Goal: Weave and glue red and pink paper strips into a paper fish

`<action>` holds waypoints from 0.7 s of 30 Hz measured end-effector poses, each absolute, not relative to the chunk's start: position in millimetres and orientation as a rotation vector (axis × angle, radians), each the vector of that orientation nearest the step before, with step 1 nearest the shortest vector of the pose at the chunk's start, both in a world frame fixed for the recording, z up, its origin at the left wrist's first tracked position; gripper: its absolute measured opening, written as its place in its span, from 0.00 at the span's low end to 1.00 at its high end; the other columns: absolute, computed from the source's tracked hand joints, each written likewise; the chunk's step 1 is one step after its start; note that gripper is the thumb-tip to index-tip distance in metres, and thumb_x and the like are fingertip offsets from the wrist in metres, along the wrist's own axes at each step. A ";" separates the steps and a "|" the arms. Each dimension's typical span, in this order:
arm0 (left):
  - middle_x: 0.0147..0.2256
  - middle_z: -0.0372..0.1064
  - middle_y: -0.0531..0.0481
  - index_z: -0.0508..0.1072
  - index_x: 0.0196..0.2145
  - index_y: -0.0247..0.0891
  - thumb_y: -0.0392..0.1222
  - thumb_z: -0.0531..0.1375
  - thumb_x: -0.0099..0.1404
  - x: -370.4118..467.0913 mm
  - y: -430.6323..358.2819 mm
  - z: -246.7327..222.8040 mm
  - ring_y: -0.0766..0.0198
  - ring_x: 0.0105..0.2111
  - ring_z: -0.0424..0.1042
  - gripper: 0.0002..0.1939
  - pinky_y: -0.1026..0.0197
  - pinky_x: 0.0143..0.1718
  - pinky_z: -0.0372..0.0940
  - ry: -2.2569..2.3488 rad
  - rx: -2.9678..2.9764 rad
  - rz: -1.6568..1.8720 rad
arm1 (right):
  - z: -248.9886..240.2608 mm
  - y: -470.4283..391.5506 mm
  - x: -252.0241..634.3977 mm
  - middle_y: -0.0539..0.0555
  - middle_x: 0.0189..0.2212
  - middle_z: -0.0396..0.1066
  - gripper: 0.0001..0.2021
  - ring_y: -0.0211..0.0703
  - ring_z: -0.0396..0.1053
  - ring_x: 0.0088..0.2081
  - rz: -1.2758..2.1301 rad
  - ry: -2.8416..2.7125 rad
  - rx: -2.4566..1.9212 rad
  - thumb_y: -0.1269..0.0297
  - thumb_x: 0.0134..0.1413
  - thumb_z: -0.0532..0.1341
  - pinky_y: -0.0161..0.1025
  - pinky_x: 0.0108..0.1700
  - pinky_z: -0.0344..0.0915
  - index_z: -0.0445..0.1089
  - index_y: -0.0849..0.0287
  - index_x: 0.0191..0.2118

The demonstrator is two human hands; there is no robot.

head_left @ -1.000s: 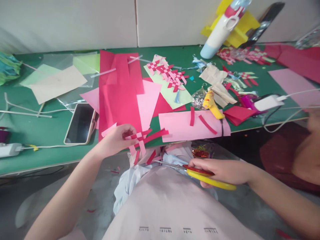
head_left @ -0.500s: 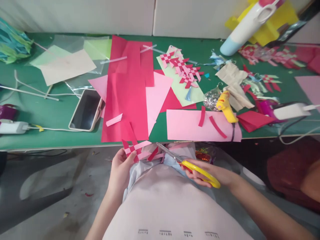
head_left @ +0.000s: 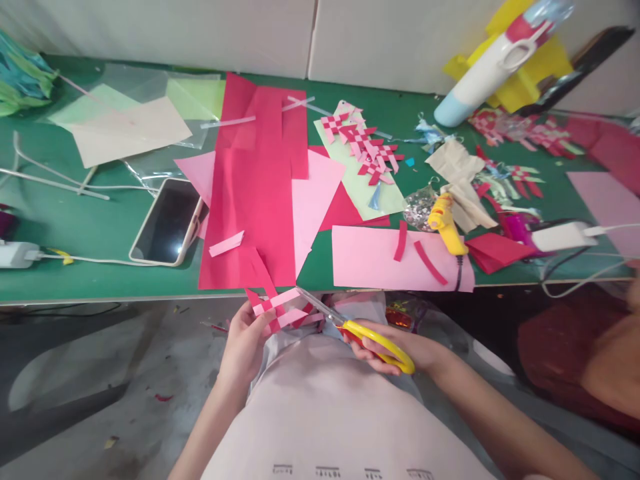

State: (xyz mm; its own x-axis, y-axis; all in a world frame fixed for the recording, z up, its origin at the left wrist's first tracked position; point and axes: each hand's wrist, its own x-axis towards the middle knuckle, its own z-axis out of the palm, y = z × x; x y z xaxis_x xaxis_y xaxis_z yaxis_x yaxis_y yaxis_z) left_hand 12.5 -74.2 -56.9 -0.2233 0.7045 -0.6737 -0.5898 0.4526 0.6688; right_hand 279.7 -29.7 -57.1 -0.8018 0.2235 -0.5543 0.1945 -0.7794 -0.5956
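Just off the table's front edge, my left hand (head_left: 246, 343) pinches a woven piece of red and pink paper strips (head_left: 267, 307), its loose strip ends pointing up and right. My right hand (head_left: 375, 347) grips the yellow handles of a pair of scissors (head_left: 380, 340). The blades point up and left, their tips beside the end of a pink strip of the woven piece. Large red paper sheets (head_left: 250, 200) lie on the table beyond my left hand. A pink sheet (head_left: 370, 257) with two red strips on it lies beyond my right hand.
A phone (head_left: 165, 223) and cables are at the left. Finished woven pieces (head_left: 360, 140) lie on a pale green sheet. A yellow glue gun (head_left: 447, 223), a white bottle (head_left: 480, 73) and a white plug (head_left: 565, 235) are on the right. Another person's arm (head_left: 613, 353) shows at the right edge.
My right hand has moved left with the scissors, bringing the blade tips up to the pink strip end. My left hand still holds the woven piece. The view has shifted slightly.
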 end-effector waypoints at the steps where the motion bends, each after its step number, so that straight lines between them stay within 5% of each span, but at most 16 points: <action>1: 0.30 0.74 0.52 0.74 0.35 0.36 0.40 0.72 0.45 12.2 -73.7 -57.3 0.67 0.28 0.72 0.18 0.65 0.32 0.66 1.338 0.109 1.199 | -57.4 -29.4 279.6 0.44 0.28 0.57 0.20 0.22 0.51 0.14 2.772 -1.038 -0.984 0.49 0.55 0.61 0.30 0.14 0.39 0.60 0.60 0.44; 9: 0.22 0.70 0.54 0.73 0.26 0.35 0.49 0.72 0.47 15.6 -66.8 -57.8 0.70 0.20 0.67 0.16 0.67 0.23 0.60 1.359 0.097 1.190 | -57.7 -27.3 280.3 0.44 0.29 0.57 0.21 0.22 0.51 0.14 2.762 -1.077 -0.991 0.48 0.57 0.60 0.31 0.15 0.39 0.60 0.59 0.46; 21: 0.22 0.68 0.54 0.77 0.26 0.35 0.49 0.71 0.48 8.4 -77.7 -48.9 0.70 0.23 0.65 0.15 0.67 0.26 0.61 1.302 0.179 1.096 | -35.3 -23.4 278.5 0.45 0.30 0.56 0.30 0.26 0.44 0.19 2.815 -1.071 -1.166 0.39 0.46 0.64 0.34 0.21 0.38 0.59 0.58 0.43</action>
